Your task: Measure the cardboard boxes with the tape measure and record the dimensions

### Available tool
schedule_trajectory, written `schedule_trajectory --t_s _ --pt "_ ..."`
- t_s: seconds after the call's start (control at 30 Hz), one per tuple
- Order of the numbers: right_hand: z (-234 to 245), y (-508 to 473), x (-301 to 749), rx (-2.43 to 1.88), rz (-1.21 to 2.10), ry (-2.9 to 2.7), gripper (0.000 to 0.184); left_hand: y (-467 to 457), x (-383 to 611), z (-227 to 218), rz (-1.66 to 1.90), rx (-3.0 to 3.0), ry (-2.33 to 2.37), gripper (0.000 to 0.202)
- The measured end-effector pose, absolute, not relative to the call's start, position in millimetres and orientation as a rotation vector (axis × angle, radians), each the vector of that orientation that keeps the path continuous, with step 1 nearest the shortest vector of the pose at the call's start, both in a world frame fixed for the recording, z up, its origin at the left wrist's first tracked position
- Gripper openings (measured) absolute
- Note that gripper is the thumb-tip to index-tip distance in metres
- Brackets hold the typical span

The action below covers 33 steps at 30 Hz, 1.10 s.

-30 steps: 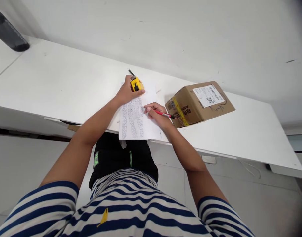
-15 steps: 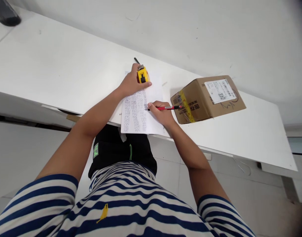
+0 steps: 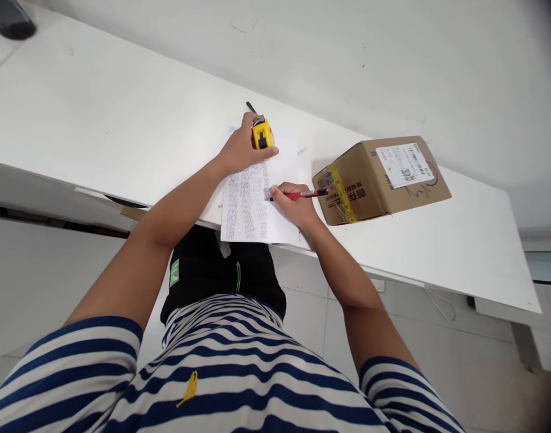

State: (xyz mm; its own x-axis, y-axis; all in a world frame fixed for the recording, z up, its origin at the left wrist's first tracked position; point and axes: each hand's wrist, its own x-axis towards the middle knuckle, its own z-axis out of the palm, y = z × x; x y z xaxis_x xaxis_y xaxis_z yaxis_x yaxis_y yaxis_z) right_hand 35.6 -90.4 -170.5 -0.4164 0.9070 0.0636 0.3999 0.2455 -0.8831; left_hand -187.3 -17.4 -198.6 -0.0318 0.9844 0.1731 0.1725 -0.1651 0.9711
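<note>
- The left hand [image 3: 238, 155], just above the middle of the frame, is curled over a small yellow and black tape measure [image 3: 262, 133]; its fingers wrap the case from the far side and the thumb lies along the near side
- The tape measure rests on the upper part of a white sheet of paper covered in dense columns of blue writing [image 3: 249, 207]
- The sheet lies at the centre of the frame, its lower edge at the near edge of the long white table [image 3: 122, 132]
- The right hand [image 3: 295, 209], right of the sheet's middle, is closed in a writing pinch on a slim red pen [image 3: 306, 193], whose tip meets the paper beside the last written column
- The pen's back end points right, toward a brown cardboard box with yellow tape and a white shipping label [image 3: 383, 177], which sits on the table right of centre, near the right hand but apart from it
- A dark rounded object [image 3: 9, 19] is cut off in the upper left corner
</note>
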Motion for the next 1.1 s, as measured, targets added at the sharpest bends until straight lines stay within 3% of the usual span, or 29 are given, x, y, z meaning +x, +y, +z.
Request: schedule_trajectory --t_s 0.3,1.1 --pt "-173.0 -89.0 36.0 -1.194 1.135 -1.927 0.045 -29.6 -185.7 -182.5 1.121 1.579 1.380 0.076" --pt "-171.8 -90.3 35.2 -1.172 1.148 -1.936 0.047 -37.0 -185.6 -172.0 1.104 1.537 1.439 0.074"
